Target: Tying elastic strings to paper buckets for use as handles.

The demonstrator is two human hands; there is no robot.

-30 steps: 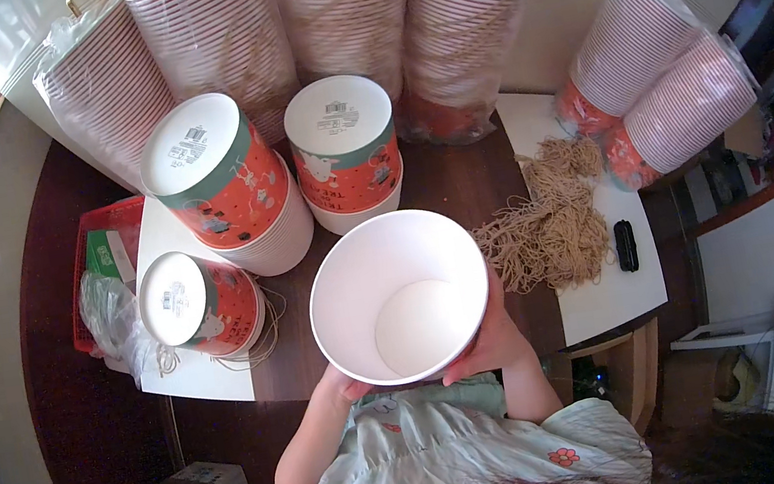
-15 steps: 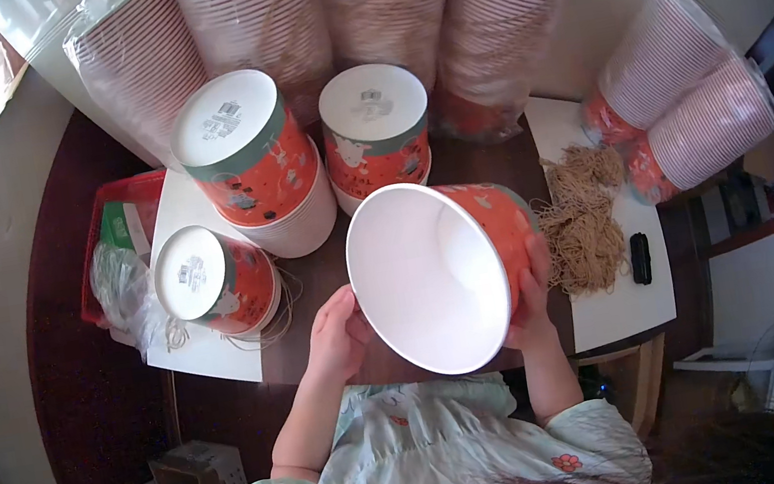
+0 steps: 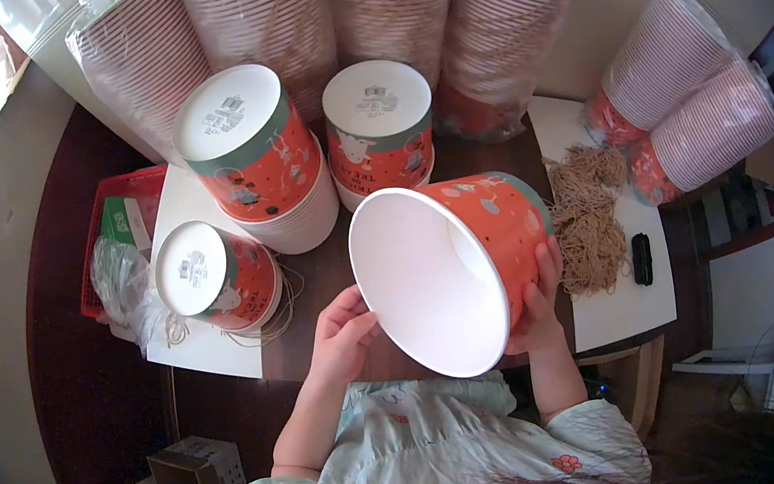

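A large orange paper bucket point(image 3: 499, 244) with a green base band and a white inside is held tilted in front of me, its mouth facing left and toward me. My right hand point(image 3: 539, 304) is closed round its outer side, low on the right. At the rim's left edge, the fingers of my left hand point(image 3: 339, 336) pinch the bucket. Behind it stand two upside-down stacks of the same kind of bucket, a taller left stack point(image 3: 259, 166) and a right stack point(image 3: 379, 127). A smaller upturned bucket point(image 3: 210, 275) sits at the left with string round its base.
Tall plastic-wrapped bucket stacks point(image 3: 261, 19) line the back; two wrapped stacks point(image 3: 676, 85) lean at the right. A tan twine heap point(image 3: 591, 220) and a small black object point(image 3: 642, 259) lie on white board. A red basket point(image 3: 94, 248) holds plastic bags at the left.
The bucket has turned slightly in my hands, showing more of its printed side. My right-hand fingers have shifted on its wall, and my left fingers have moved onto the rim.
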